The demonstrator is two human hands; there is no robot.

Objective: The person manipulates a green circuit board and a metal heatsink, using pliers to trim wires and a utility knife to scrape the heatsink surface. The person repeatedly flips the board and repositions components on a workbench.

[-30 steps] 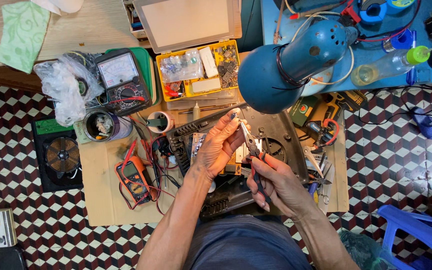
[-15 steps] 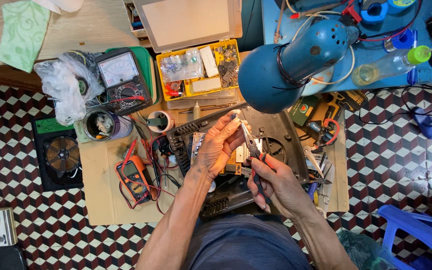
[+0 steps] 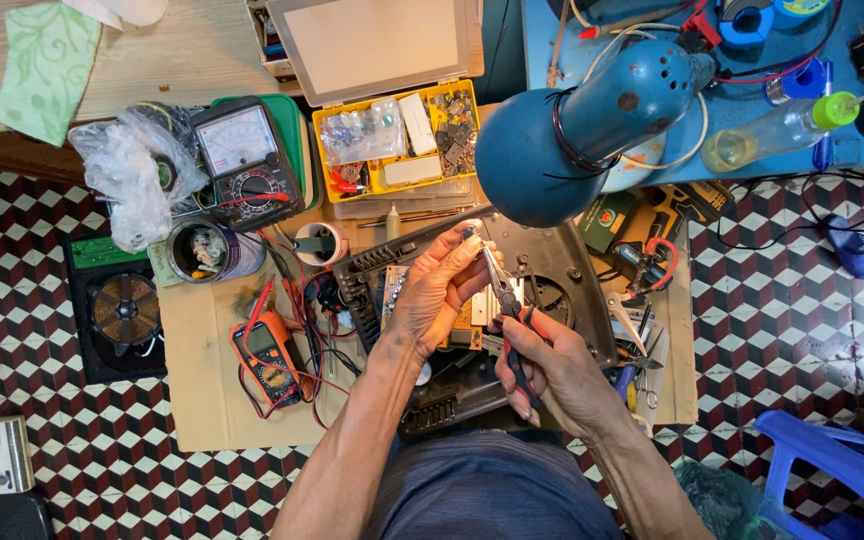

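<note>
My left hand [image 3: 439,288] is raised over an opened black appliance housing [image 3: 562,268] and pinches a small part between thumb and fingertips; what the part is, I cannot tell. My right hand [image 3: 552,368] grips needle-nose pliers with red and black handles [image 3: 505,297], whose tips point up toward the left fingertips. A circuit board [image 3: 462,322] with several components lies inside the housing, partly hidden under both hands.
A blue desk lamp [image 3: 572,130] hangs over the work. A yellow parts box [image 3: 400,145], an analog meter [image 3: 244,160], an orange multimeter [image 3: 267,358], a tin [image 3: 204,250], a coil unit [image 3: 122,310] and a blue stool [image 3: 832,470] surround the cardboard [image 3: 197,400].
Both hands stay over the housing; the pliers' tips have shifted slightly toward the left fingertips.
</note>
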